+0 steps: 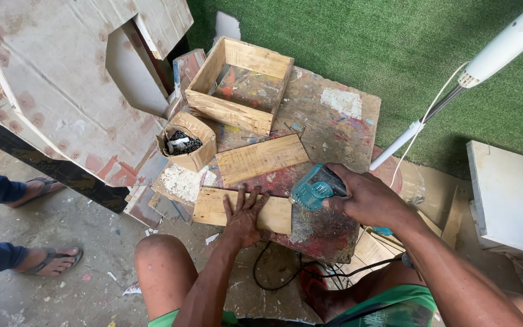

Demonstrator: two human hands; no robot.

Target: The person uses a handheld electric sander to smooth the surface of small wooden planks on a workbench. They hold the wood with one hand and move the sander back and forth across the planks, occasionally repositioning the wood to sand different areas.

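Observation:
My left hand [243, 215] lies flat, fingers spread, pressing a small wooden board [210, 206] onto the paint-stained work table [340, 130]. My right hand [364, 197] grips a teal power sander [311, 189], which rests at the right end of that board. A second wooden board [261, 158] lies just beyond the first. Farther back stands an open wooden box frame [240, 85]. The sander's black cord [310, 272] hangs below the table.
A cardboard box of dark screws [184, 144] sits left of the boards. Large worn plywood panels [55, 79] lean at the left. Another person's sandalled feet [46, 260] stand on the concrete floor. A white pole [455, 85] and white cabinet [509, 194] are on the right, green turf behind.

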